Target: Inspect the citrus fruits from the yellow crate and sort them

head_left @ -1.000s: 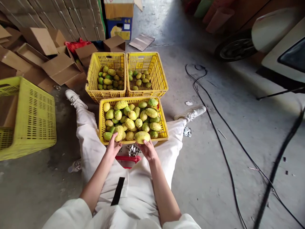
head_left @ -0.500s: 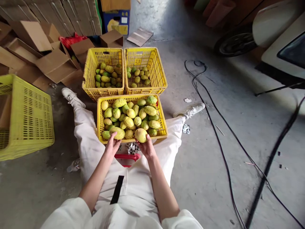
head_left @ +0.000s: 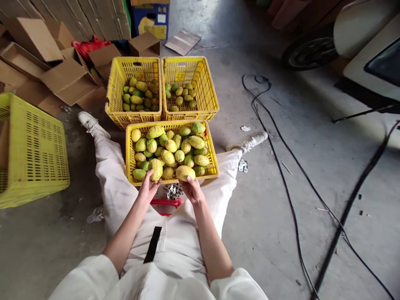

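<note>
**Near crate edge: both hands on fruit, sorting partly done**

At the near rim of the front crate point(head_left: 128, 156), the left hand point(head_left: 149, 187) has its fingers closed around a yellow-green fruit point(head_left: 156, 168), long axis running away from the person, roughly upright in view. The right hand point(head_left: 192, 189) grips a yellow fruit point(head_left: 185, 172) from below, long axis lying left-right, blunt end toward the right. Both fruits sit just over the crate's near rim. Progress, judged: front crate looks nearly full, so most fruit is unsorted; the far left crate point(head_left: 114, 89) holds a fair layer, the far right crate point(head_left: 208, 89) only a few. A side crate point(head_left: 37, 146) lies tipped at left.
</note>
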`<state>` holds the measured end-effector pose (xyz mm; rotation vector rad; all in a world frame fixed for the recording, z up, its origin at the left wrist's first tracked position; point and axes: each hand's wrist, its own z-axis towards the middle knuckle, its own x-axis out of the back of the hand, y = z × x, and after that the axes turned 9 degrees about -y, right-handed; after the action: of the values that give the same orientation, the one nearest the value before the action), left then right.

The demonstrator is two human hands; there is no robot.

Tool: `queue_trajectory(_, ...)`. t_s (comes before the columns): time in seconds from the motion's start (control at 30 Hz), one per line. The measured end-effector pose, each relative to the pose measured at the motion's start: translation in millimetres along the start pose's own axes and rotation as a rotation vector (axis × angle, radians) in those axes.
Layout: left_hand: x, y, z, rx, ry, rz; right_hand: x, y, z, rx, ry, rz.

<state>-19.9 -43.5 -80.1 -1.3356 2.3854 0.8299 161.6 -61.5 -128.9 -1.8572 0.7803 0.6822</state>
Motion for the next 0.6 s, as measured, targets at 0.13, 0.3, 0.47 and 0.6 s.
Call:
queue_trajectory(0.13,-4.1,-2,-4,0.010,-0.061,-0.018,-1,-3,-1,-0.032,-0.012,0.019)
queue_trajectory(0.3,2.8,-4,0,-0.009,-0.108,0.003,4,1,-3,-0.055,0.017,0.024)
queue_trajectory(0.47,9.8,-5,8,-0.047,-0.101,0.031,7,4,0,-0.060,0.006,0.010)
queue_trajectory(0.6,9.6,-3,7,-0.071,-0.117,0.048,4,3,1,-0.080,-0.001,0.075)
